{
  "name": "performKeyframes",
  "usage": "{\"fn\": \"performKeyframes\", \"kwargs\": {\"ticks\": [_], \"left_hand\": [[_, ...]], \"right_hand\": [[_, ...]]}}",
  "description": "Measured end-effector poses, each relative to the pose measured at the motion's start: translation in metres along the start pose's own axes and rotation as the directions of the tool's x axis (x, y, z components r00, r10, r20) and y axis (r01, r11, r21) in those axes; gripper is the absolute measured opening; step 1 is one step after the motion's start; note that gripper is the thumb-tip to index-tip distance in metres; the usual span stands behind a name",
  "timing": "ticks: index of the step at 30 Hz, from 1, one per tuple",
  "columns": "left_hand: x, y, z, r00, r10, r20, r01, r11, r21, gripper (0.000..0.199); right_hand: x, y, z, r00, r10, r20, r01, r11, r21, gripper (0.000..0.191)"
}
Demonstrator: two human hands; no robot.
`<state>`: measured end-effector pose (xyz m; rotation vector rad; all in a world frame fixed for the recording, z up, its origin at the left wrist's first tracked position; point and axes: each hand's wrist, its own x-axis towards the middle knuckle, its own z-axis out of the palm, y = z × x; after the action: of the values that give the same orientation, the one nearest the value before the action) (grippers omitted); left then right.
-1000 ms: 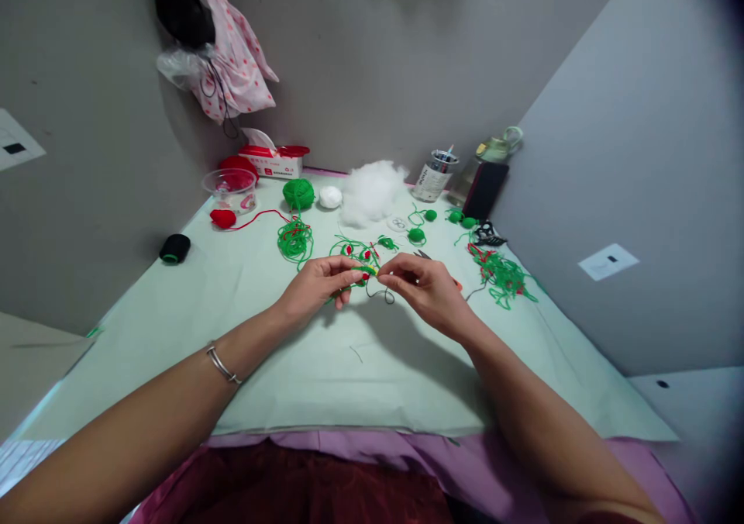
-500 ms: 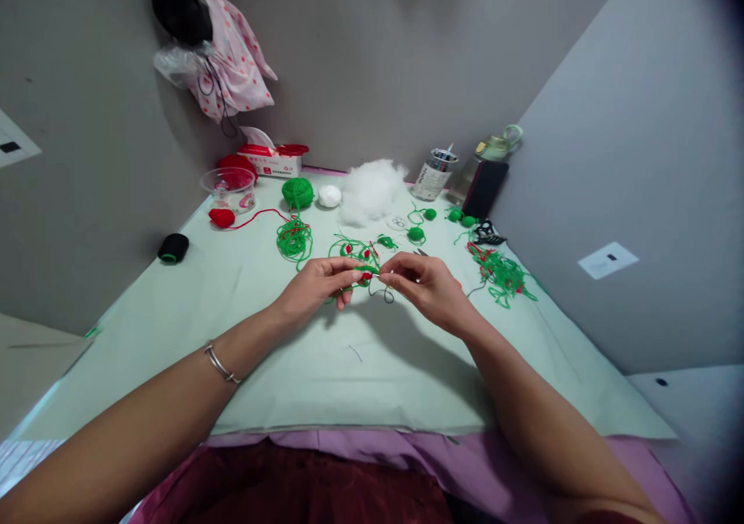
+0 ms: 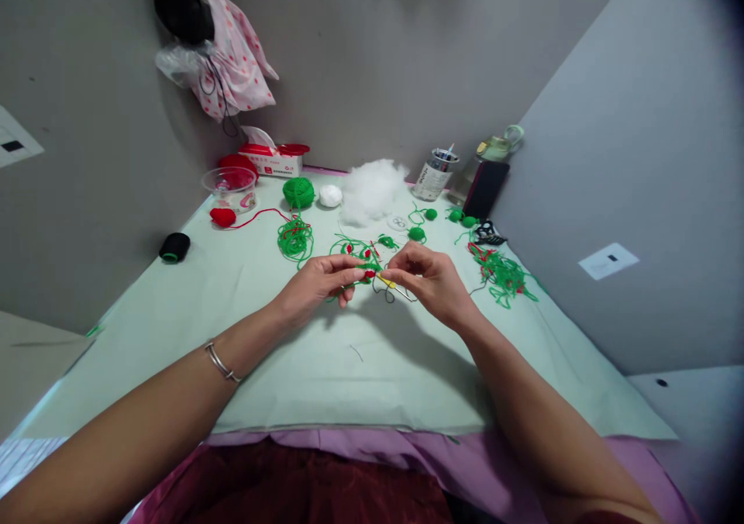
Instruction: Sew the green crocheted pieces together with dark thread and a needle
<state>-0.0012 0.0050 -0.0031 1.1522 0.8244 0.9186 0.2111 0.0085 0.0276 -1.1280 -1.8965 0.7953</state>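
My left hand (image 3: 325,280) pinches a small crocheted piece (image 3: 370,274) of green and red yarn between thumb and fingers. Close to its right, thumb and forefinger of my right hand (image 3: 427,276) are pressed together at the edge of that piece; whatever thin thing they grip is too small to make out. A dark thread (image 3: 388,295) loops down below the fingertips. A yellow-gripped crochet hook (image 3: 388,281) with a metal shaft shows just under my right fingers; I cannot tell if they touch it. Similar green-and-red pieces (image 3: 349,249) lie just behind my hands.
Green yarn (image 3: 298,192), white stuffing (image 3: 372,191) and a clear tub (image 3: 229,194) stand farther back. A black thread spool (image 3: 174,247) sits left. Right are tangled yarn scraps (image 3: 505,272), a phone (image 3: 487,189), a pen tin (image 3: 435,175) and small green balls (image 3: 416,233).
My right hand has shifted slightly up and to the right, and the yellow-gripped crochet hook now shows below it. My left hand stays almost in place with the crocheted piece.
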Motion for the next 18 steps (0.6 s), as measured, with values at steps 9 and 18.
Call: {"fn": "performKeyframes", "kwargs": {"ticks": [9, 18], "left_hand": [[0.001, -0.002, 0.001, 1.000, 0.030, -0.008, -0.030, 1.000, -0.005, 0.022], [0.001, 0.000, 0.001, 0.998, -0.008, -0.064, 0.001, 0.994, -0.109, 0.026]], "right_hand": [[0.001, 0.001, 0.007, 0.996, 0.062, 0.059, -0.071, 0.983, 0.169, 0.043], [-0.002, -0.003, -0.012, 0.962, -0.024, 0.273, 0.026, 1.000, -0.004, 0.024]]}}
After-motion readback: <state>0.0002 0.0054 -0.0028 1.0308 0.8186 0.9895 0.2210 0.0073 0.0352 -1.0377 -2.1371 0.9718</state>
